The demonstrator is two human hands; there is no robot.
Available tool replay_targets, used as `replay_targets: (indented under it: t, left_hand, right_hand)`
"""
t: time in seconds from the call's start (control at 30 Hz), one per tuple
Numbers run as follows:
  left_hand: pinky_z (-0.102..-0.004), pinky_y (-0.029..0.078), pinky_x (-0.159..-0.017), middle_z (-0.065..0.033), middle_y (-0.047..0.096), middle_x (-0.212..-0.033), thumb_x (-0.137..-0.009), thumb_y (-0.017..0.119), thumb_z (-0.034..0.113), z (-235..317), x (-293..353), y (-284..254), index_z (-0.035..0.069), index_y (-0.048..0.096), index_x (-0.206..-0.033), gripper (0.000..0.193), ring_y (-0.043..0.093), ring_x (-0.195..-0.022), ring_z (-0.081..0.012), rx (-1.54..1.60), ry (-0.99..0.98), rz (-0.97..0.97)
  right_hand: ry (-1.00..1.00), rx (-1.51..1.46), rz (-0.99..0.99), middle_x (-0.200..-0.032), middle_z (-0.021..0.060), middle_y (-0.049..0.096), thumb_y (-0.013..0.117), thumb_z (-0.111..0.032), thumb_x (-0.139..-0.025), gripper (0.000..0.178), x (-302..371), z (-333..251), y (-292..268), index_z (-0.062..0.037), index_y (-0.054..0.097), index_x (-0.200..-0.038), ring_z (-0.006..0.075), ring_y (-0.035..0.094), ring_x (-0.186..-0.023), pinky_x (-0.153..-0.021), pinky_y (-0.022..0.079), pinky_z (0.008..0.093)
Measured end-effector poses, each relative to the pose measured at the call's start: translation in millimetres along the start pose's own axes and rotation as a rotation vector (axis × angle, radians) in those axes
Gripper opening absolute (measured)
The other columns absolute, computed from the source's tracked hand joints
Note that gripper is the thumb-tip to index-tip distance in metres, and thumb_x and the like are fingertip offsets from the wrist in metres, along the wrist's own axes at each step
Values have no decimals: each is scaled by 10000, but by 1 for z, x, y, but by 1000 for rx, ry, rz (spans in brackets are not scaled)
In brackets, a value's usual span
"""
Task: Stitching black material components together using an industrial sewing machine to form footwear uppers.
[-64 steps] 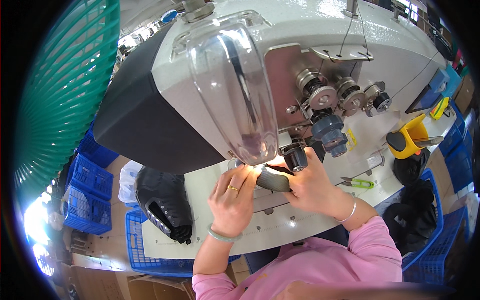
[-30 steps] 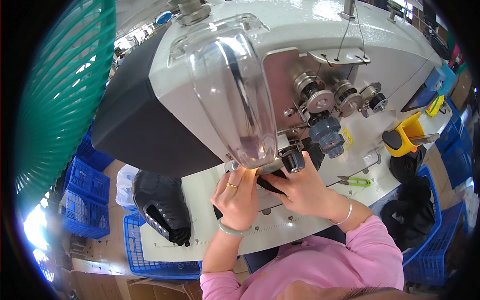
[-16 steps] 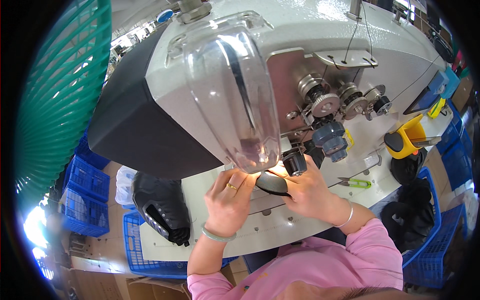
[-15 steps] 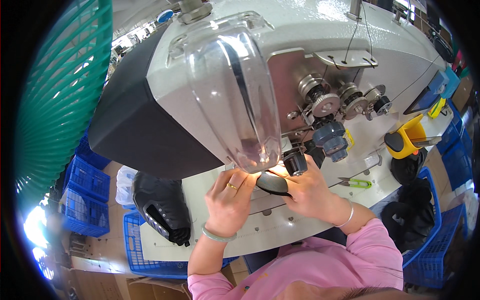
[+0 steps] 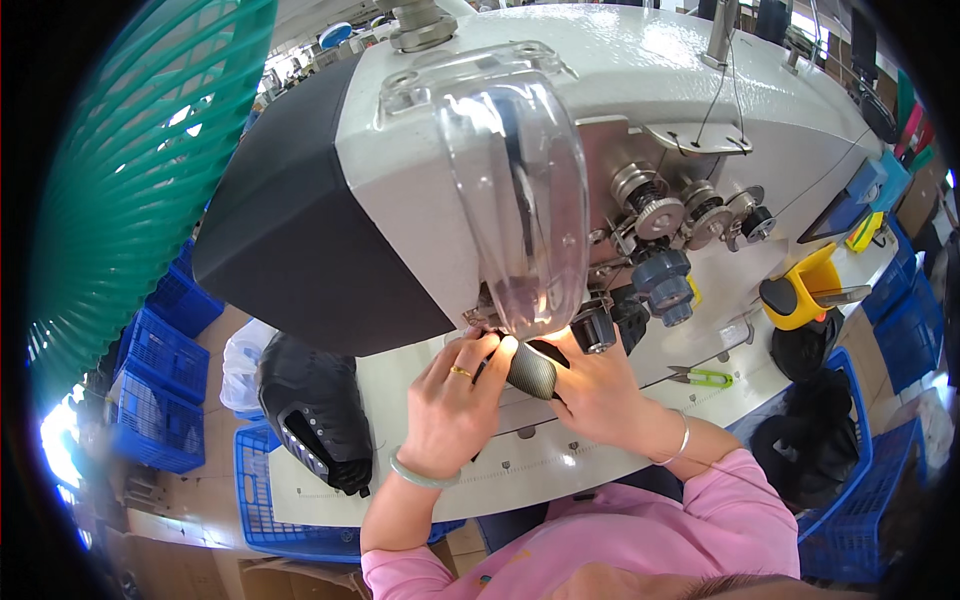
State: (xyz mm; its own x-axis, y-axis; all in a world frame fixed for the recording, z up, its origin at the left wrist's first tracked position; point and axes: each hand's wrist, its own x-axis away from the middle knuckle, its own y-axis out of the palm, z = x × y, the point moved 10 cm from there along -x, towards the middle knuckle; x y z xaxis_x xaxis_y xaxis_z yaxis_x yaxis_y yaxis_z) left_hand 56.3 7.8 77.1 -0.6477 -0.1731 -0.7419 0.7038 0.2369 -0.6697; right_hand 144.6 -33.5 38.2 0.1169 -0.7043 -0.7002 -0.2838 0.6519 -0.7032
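Observation:
My left hand (image 5: 450, 408) and my right hand (image 5: 604, 392) are close together under the head of a sewing machine (image 5: 620, 85). Between them is a small curved piece of dark material (image 5: 533, 376), with a grey textured face and black edges. My left fingers pinch its left side; my right fingers close on its right side. A clear plastic guard (image 5: 515, 215) hangs over the fingertips and hides the needle area. The kind of piece cannot be made out.
A black shoe upper (image 5: 318, 410) lies at the table's left end. Green-handled thread snips (image 5: 710, 378) lie right of my right hand. Farther right stand a yellow holder (image 5: 806, 288) and a blue basket (image 5: 850, 440) with black pieces. A green fan guard (image 5: 130, 190) rises at left.
The dark piece has turned between my hands, so more of its grey textured face shows. My left fingers have shifted along it. The whole view has moved slightly.

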Motion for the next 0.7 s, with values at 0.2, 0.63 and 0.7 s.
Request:
replay_targets:
  t: [0.2, 0.63, 0.7]
  left_hand:
    - [-329, 532, -616, -75, 672, -814, -708, 709, 0, -24, 2, -2, 34, 689, -937, 233, 662, -728, -252, 166, -189, 151]
    - [-302, 570, -644, -34, 632, -937, -660, 677, -18, 0, 7, -1, 51, 695, -919, 269, 665, -915, -229, -29, 28, 70]
    - [-298, 570, -637, -32, 622, -939, -640, 677, -14, -3, 10, 0, 57, 694, -923, 292, 659, -915, -224, -19, 5, 81]
  right_hand:
    - [99, -296, 0, -1043, 0, 603, 691, -247, -841, 258, -9, 11, 6, -98, 686, -1051, 288, 501, -938, -766, 353, 391]
    - [1, -116, -71, -978, 90, 542, 755, -157, -689, 307, -1, 9, -4, -112, 679, -982, 295, 528, -988, -817, 385, 409]
    - [-15, -111, -72, -975, 119, 532, 753, -130, -645, 339, 0, 7, -4, -93, 667, -970, 317, 527, -996, -863, 391, 434]
